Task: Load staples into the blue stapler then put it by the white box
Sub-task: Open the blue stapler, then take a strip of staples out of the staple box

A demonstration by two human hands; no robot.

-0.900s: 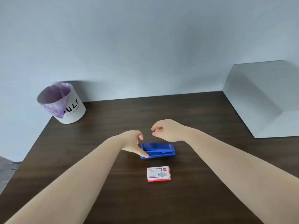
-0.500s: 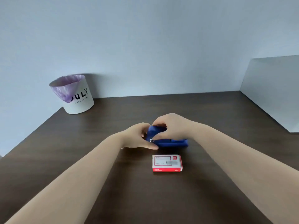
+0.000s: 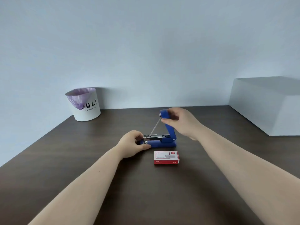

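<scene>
The blue stapler (image 3: 164, 143) sits on the dark wooden table (image 3: 97, 159), its lid swung up nearly vertical. The metal staple channel lies exposed, with a thin spring rod running up to the lid. My left hand (image 3: 132, 143) pinches the stapler's front end against the table. My right hand (image 3: 180, 122) grips the raised blue lid near its tip. A red and white staple box (image 3: 166, 157) lies shut just in front of the stapler. The big white box (image 3: 267, 104) stands at the table's far right.
A white bin (image 3: 85, 103) with a purple liner stands at the back left, against the pale wall. The table's left edge runs diagonally from the bin toward me.
Both hands closed on the stapler, then my right hand swung its lid up and open while the left held the base down. My view shifted left.
</scene>
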